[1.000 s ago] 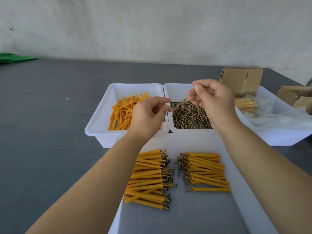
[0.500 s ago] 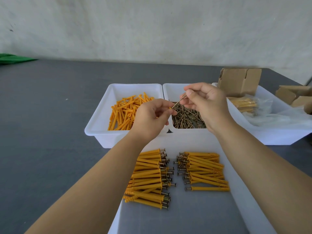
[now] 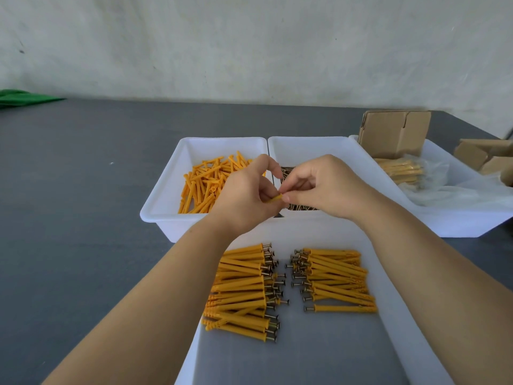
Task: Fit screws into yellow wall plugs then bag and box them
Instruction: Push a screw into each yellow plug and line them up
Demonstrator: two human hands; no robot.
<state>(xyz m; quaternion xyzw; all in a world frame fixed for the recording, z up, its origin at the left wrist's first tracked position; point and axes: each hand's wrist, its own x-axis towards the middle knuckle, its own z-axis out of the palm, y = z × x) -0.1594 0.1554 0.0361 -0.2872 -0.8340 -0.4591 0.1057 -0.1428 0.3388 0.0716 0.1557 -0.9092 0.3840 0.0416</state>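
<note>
Left hand [image 3: 244, 201] fingers pinch one yellow plug [image 3: 274, 198]; right hand [image 3: 324, 187] fingers pinch its end, the screw hidden. At 6 o'clock, two rows of assembled plugs [image 3: 291, 287] fill the near tray [image 3: 394, 337]. Loose plugs [image 3: 202, 187] remain at 11 o'clock; bagging and boxing are largely outstanding.

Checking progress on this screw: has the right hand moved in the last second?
Yes. The right hand came toward the left hand, meeting at the wall plug over the screw bin.
</note>
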